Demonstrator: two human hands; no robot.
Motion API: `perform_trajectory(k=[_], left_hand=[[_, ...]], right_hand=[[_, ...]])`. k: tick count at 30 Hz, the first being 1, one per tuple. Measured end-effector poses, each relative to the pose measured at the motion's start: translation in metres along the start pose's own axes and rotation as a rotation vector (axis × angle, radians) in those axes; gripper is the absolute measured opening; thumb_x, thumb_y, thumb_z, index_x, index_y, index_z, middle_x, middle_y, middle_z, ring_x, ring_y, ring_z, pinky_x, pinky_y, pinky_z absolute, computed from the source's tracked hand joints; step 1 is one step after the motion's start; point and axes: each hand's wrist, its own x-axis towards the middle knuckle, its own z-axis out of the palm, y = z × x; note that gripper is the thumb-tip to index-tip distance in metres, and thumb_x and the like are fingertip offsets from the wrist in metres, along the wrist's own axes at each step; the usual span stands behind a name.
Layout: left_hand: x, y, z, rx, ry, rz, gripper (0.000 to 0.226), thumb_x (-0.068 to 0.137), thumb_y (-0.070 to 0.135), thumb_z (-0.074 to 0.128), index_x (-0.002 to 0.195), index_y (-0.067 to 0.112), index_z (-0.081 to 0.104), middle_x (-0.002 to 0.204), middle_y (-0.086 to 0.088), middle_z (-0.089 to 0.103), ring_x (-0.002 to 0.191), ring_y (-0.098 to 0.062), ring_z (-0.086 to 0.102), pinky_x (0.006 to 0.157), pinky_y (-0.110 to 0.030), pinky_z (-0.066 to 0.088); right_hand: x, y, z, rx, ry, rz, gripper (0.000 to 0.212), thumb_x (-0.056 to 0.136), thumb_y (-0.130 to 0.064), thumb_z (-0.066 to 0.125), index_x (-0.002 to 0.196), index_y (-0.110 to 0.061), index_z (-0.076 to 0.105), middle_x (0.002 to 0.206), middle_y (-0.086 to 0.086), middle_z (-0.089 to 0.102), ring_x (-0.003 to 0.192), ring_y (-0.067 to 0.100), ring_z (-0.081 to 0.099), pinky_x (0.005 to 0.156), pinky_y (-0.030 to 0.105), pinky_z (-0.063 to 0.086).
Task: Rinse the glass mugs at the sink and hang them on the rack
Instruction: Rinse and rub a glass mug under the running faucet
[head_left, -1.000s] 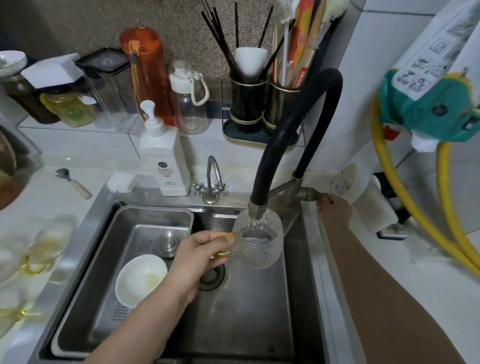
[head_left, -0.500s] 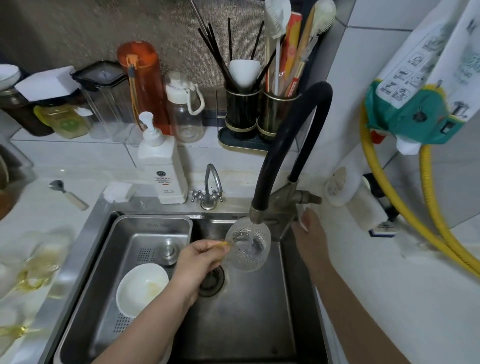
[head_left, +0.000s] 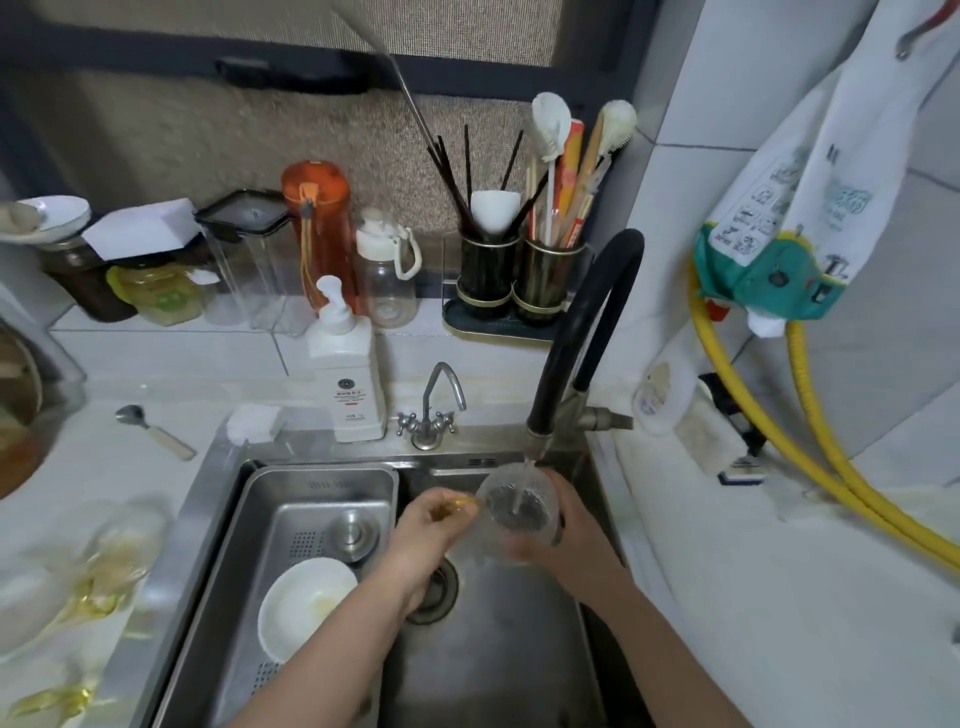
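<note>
A textured glass mug (head_left: 511, 506) with a gold handle sits under the black hose faucet (head_left: 582, 332), and water runs from the spout into it. My left hand (head_left: 428, 530) pinches the gold handle. My right hand (head_left: 569, 530) wraps around the mug's right side and base. Both hands are over the steel sink (head_left: 498, 649). More glass mugs with gold handles (head_left: 104, 566) lie blurred on the counter at the left. No rack shows in this view.
A steel drain tray (head_left: 311, 499) in the sink's left half holds a white bowl (head_left: 306, 608). A soap bottle (head_left: 345, 379), a small tap (head_left: 431, 405), jars, bottles and utensil holders (head_left: 519, 280) line the back. Yellow hoses (head_left: 810, 467) run along the right wall.
My right hand left the faucet lever at the right and came down to hold the mug. Water now runs into the mug. The view shifted downward.
</note>
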Motion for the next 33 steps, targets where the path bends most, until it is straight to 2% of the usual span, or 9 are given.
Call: perform_trajectory(k=[4,9,12,14,16,21,24,30,33], left_hand=[[-0.001,-0.002,0.006,0.126,-0.028,0.050,0.010,0.086,0.008,0.066,0.084,0.018,0.066,0.084,0.001,0.065,0.078,-0.010,0.059,0.069,-0.019,0.044],[0.004,0.000,-0.008,0.217,0.002,0.180,0.013,0.088,0.010,0.064,0.083,0.022,0.064,0.086,0.003,0.064,0.085,-0.012,0.058,0.075,-0.015,0.047],[0.014,0.008,-0.001,0.341,-0.038,0.184,0.008,0.087,0.018,0.067,0.082,0.025,0.064,0.086,0.001,0.066,0.085,-0.015,0.060,0.087,-0.034,0.049],[0.013,0.006,0.003,0.357,-0.055,0.125,0.005,0.084,0.022,0.069,0.083,0.020,0.066,0.083,0.001,0.067,0.080,-0.014,0.061,0.083,-0.034,0.051],[0.006,-0.001,-0.001,0.298,-0.042,0.060,0.012,0.083,0.027,0.071,0.083,0.016,0.066,0.078,0.003,0.065,0.073,-0.010,0.058,0.072,-0.026,0.047],[0.008,-0.009,-0.006,0.096,0.048,0.034,0.010,0.085,0.021,0.069,0.083,0.015,0.062,0.083,-0.002,0.062,0.075,-0.012,0.055,0.067,-0.023,0.040],[0.008,-0.007,0.012,0.130,-0.002,0.048,0.002,0.090,0.015,0.062,0.088,0.014,0.062,0.090,-0.002,0.063,0.083,-0.012,0.057,0.070,-0.020,0.042],[0.000,-0.015,-0.007,0.072,0.007,-0.004,0.009,0.090,0.008,0.061,0.083,0.013,0.065,0.084,-0.002,0.066,0.077,-0.010,0.060,0.070,-0.020,0.047],[0.015,-0.008,0.000,0.142,0.054,0.074,0.012,0.090,0.010,0.061,0.081,0.017,0.064,0.083,0.003,0.064,0.075,-0.007,0.057,0.070,-0.019,0.044]], right_hand=[[-0.011,0.009,0.007,-0.009,0.101,0.038,0.053,0.059,-0.041,0.081,0.107,-0.037,0.060,0.102,-0.006,0.066,0.096,0.011,0.066,0.086,0.035,0.057],[-0.002,-0.003,0.014,-0.010,0.088,0.062,0.057,0.063,-0.025,0.083,0.113,-0.031,0.056,0.106,-0.007,0.065,0.097,0.006,0.064,0.082,0.025,0.055],[0.002,-0.011,0.004,-0.020,0.139,0.041,0.049,0.061,-0.029,0.083,0.103,-0.039,0.060,0.102,-0.006,0.067,0.094,0.004,0.065,0.084,0.025,0.055],[-0.006,-0.011,0.001,-0.029,0.159,0.024,0.046,0.064,-0.018,0.085,0.096,-0.038,0.060,0.096,-0.008,0.067,0.089,-0.003,0.065,0.077,0.016,0.053],[-0.014,-0.008,0.006,-0.008,0.130,0.009,0.046,0.065,-0.007,0.084,0.095,-0.034,0.061,0.094,-0.004,0.067,0.087,0.002,0.066,0.076,0.019,0.055],[-0.002,-0.007,0.017,0.028,0.110,0.063,0.054,0.063,-0.016,0.084,0.111,-0.024,0.060,0.105,0.000,0.068,0.095,0.012,0.067,0.085,0.032,0.056],[-0.004,-0.004,0.007,0.030,0.174,0.097,0.057,0.059,-0.023,0.085,0.107,-0.032,0.057,0.107,-0.005,0.065,0.100,0.013,0.064,0.091,0.034,0.054],[-0.016,0.006,0.017,0.037,0.074,0.143,0.062,0.063,-0.016,0.084,0.116,-0.030,0.054,0.112,-0.010,0.062,0.102,0.007,0.061,0.085,0.020,0.050],[0.003,0.014,0.013,0.056,0.143,0.174,0.071,0.055,-0.030,0.088,0.117,-0.037,0.053,0.110,-0.007,0.065,0.101,0.009,0.065,0.088,0.033,0.054]])
